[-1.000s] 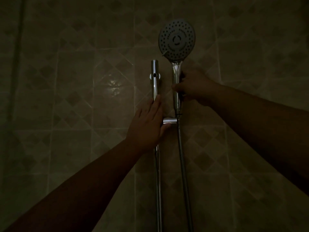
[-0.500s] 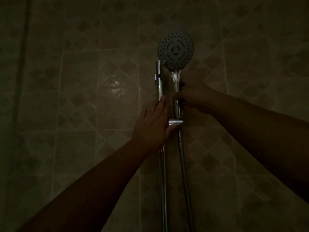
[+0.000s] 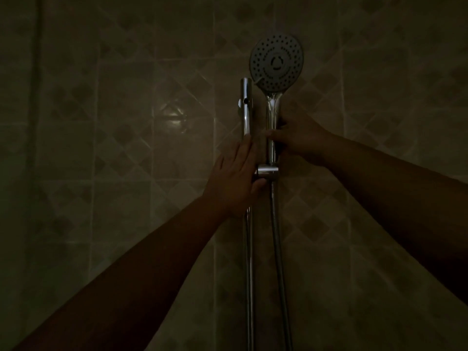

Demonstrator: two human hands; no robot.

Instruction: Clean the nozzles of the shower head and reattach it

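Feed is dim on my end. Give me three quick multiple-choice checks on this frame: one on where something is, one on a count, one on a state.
1. Where is the shower head relative to the slide rail?
A. right of it
B. left of it
C. on the floor

2. How many hands touch the shower fittings?
A. none
B. one
C. two

3. How does the handle sit?
A. lying flat
B. upright, in the bracket
C. dangling by the hose

Answers: 1 A, the head stands right of the rail's top. 2 C, the left hand rests on the rail by the bracket; the right hand grips the handle. 3 B, its foot meets the bracket, with the hose below.
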